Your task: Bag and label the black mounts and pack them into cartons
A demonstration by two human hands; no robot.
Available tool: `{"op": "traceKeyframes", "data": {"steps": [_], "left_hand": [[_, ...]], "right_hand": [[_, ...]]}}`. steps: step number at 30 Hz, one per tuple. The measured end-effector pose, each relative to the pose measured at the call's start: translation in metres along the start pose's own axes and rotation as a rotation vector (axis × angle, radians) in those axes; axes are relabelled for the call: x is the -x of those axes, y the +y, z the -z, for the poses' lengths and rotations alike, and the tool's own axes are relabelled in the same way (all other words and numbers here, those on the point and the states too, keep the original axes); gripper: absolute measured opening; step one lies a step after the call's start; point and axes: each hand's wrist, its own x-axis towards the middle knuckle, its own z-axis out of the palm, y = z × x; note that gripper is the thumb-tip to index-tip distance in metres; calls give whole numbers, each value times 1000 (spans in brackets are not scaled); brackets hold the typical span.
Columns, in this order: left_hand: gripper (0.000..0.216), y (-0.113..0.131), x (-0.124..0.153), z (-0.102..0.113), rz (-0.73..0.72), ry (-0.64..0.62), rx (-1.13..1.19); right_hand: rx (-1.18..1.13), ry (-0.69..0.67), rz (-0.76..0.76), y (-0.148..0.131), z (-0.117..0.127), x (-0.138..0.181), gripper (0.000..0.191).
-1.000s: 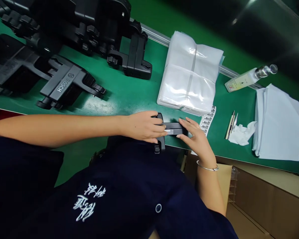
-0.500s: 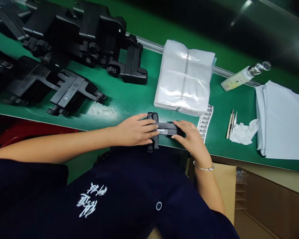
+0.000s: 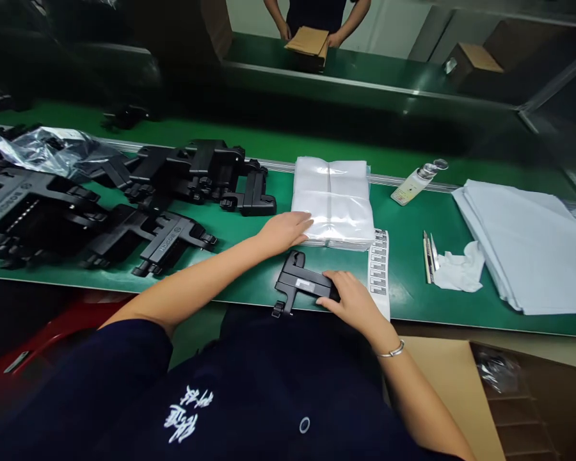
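Note:
A small black plastic part (image 3: 297, 282) with a white label lies at the near edge of the green table (image 3: 249, 256). My right hand (image 3: 352, 301) grips its right end, fingers closed over it. My left hand (image 3: 285, 232) is off the part and rests at the left edge of a stack of clear plastic bags (image 3: 333, 200), fingers curled against the stack's edge. A strip of barcode labels (image 3: 378, 269) lies just right of the part.
Several black Bosch parts (image 3: 163, 240) lie on the left, one in a crumpled plastic bag (image 3: 52, 150). On the right are a spray bottle (image 3: 415, 182), pens (image 3: 428, 256), a crumpled tissue (image 3: 458, 269) and grey sheets (image 3: 523, 240). Across the line, a person holds a cardboard box (image 3: 310, 41).
My left hand has let go of the black part and moved up to the bag stack. The right hand stays on the part. My head has lifted, showing more of the far side.

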Motion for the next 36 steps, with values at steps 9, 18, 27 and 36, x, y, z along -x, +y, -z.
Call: {"op": "traceKeyframes", "data": {"steps": [9, 18, 27, 36], "left_hand": [[26, -12, -10, 3, 32, 57, -31], [23, -57, 32, 59, 522, 498, 135], [23, 0, 39, 69, 511, 828, 334], [27, 10, -57, 183, -163, 1582, 164]], "right_hand": [[-49, 27, -9, 4, 1, 11, 45], [13, 105, -99, 14, 2, 14, 36], [-26, 84, -130, 19, 0, 17, 37], [-83, 30, -185, 12, 1, 18, 42]]}}
